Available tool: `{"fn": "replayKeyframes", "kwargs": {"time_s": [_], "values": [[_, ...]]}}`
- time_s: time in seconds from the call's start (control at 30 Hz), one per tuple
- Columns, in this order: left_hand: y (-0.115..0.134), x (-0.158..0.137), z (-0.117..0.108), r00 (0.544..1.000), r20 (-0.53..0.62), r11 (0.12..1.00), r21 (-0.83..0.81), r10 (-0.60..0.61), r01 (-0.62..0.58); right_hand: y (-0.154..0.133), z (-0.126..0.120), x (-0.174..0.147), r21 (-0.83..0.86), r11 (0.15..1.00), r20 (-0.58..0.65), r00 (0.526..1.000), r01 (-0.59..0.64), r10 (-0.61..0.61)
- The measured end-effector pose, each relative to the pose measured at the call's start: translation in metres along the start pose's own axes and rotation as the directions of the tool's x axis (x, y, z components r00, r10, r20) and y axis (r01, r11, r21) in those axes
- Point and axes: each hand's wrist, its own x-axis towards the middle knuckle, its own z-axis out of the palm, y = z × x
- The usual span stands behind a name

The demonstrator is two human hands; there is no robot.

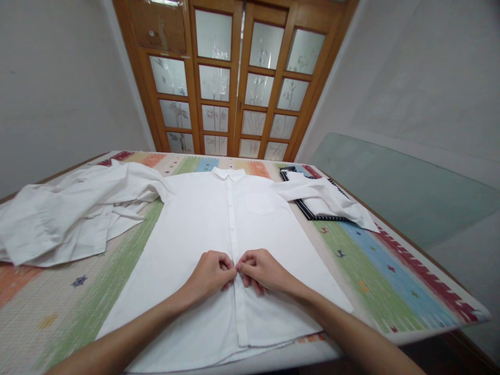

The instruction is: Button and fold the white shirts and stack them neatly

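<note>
A white button-up shirt point(195, 219) lies spread face up, its collar at the far side and its hem toward me. Halfway down the front placket, my left hand point(216, 270) and my right hand point(260, 270) meet, fingertips nearly touching. Both hands are closed in a pinch on the placket. Above them the placket lies closed, with small buttons showing; below, its edges hang loosely over each other down to the hem. Whatever button sits between the fingertips is hidden by them.
A crumpled pile of white clothing point(70, 208) lies at the left. Under the shirt's right sleeve point(332, 195) is a folded black-striped item point(307, 211). A colourful striped cloth point(375, 281) covers the bed-like surface. Wooden glazed doors point(234, 78) stand beyond, with walls on both sides.
</note>
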Motion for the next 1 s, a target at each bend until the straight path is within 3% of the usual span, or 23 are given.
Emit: {"fn": "replayKeyframes", "kwargs": {"time_s": [0.6, 0.83, 1.0], "values": [[0.005, 0.001, -0.009, 0.998, 0.062, 0.997, 0.073, -0.016, 0.011, 0.0, -0.005, 0.002, 0.117, 0.993, 0.093, 0.996, -0.023, 0.013], [-0.002, 0.001, -0.004, 1.0, 0.008, 0.999, 0.037, 0.005, -0.006, -0.003, -0.002, 0.0, 0.002, 1.0, 0.002, 1.0, -0.01, 0.01], [0.0, 0.0, -0.004, 1.0, 0.022, 1.0, -0.001, -0.02, 0.02, -0.001, -0.002, -0.002, -0.042, 0.999, 0.001, 1.0, 0.0, 0.0]]}}
